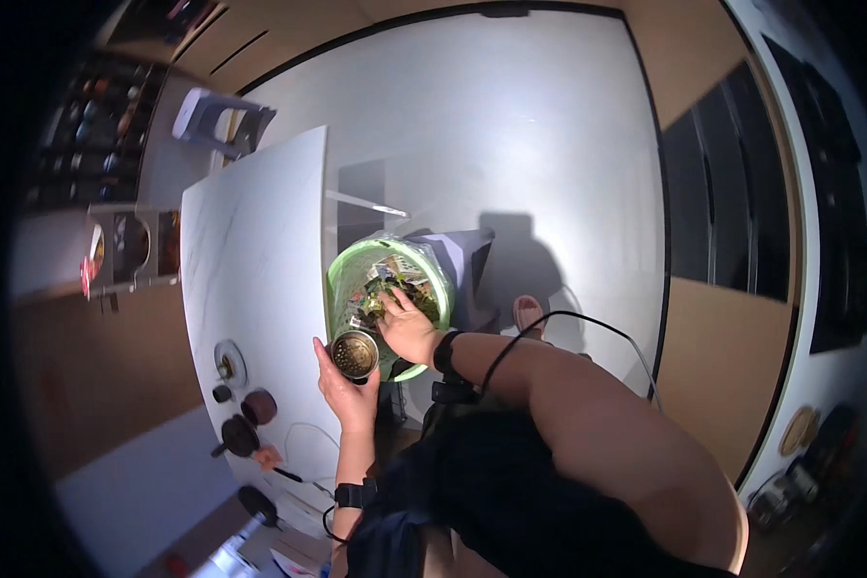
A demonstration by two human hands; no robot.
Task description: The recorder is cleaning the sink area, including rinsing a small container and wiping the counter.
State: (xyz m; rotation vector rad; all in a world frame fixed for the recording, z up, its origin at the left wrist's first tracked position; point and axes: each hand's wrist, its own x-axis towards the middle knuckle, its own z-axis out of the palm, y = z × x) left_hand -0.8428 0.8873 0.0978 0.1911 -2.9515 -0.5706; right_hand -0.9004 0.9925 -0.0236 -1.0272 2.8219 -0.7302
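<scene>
My left hand holds a round metal strainer cup with holes in its bottom, at the near left rim of a green waste basket. Over the basket, my right hand has its fingers spread and seems to hold nothing. Below its fingers lie dark green leafy scraps and bits of printed packaging. Whether the fingers touch the scraps, I cannot tell. A clear plastic liner shows around the basket's rim.
At the left stands a white marble-look table with a glass dish, a dark red cup and a dark round pot. A grey stool is beside the basket. Across my right arm runs a black cable.
</scene>
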